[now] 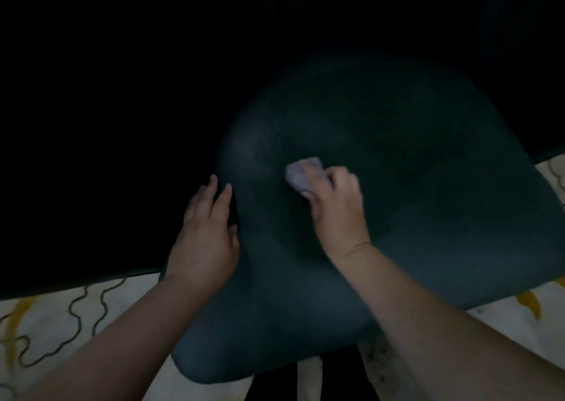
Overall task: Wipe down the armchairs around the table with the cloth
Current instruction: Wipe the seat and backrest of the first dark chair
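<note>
A dark teal armchair (412, 205) fills the middle of the dim view, seen from above. My right hand (337, 205) presses a small pale lilac cloth (301, 173) onto the inner curve of the chair, left of centre. The cloth is bunched under my fingers. My left hand (208, 232) lies flat with fingers spread on the chair's left edge, gripping nothing.
Everything above and to the left of the chair is black, likely the table (91, 125), with no detail showing. A pale floor covering (61, 324) with dark wavy lines and yellow marks shows at the bottom left and at the right edge.
</note>
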Demonstrator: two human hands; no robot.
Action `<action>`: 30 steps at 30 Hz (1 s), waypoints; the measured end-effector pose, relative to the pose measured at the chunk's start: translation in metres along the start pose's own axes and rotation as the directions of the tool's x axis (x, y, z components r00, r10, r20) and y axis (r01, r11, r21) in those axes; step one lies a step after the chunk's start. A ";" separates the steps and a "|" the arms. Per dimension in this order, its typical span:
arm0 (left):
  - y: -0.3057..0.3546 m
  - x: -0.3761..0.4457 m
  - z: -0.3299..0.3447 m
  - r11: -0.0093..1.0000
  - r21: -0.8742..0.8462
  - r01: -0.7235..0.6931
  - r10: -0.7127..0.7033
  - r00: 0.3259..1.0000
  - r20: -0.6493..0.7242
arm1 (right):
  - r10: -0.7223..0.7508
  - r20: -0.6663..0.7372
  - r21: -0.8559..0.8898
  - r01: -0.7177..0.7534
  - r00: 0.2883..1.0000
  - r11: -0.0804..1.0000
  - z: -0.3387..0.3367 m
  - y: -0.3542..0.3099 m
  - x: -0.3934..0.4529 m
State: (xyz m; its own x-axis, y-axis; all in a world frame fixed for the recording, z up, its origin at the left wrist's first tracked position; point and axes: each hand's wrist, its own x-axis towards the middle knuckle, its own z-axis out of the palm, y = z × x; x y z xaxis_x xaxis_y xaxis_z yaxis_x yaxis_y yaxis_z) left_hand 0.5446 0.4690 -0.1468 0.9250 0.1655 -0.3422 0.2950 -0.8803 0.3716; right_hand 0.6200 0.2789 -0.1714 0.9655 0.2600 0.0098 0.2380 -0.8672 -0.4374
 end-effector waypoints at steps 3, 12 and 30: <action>0.003 0.001 -0.001 1.000 -0.009 0.005 -0.005 1.000 -0.009 | 0.082 -0.038 -0.009 -0.083 0.996 0.997 -0.016 0.033 0.011; 0.010 0.002 -0.005 0.995 -0.082 0.054 -0.056 0.998 -0.023 | 0.253 -0.095 0.173 -0.235 0.963 0.957 0.006 0.008 0.067; 0.026 0.014 -0.007 0.998 0.004 0.063 -0.063 0.998 -0.005 | -0.194 0.109 0.052 0.189 0.975 0.981 -0.024 0.040 0.024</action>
State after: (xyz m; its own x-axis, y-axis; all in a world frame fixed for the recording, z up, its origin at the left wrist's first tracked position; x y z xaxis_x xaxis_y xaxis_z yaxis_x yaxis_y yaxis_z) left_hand 0.5671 0.4517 -0.1363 0.9056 0.2226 -0.3609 0.3516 -0.8699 0.3458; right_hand 0.6555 0.2409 -0.1672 0.8838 0.4678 -0.0036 0.4104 -0.7790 -0.4740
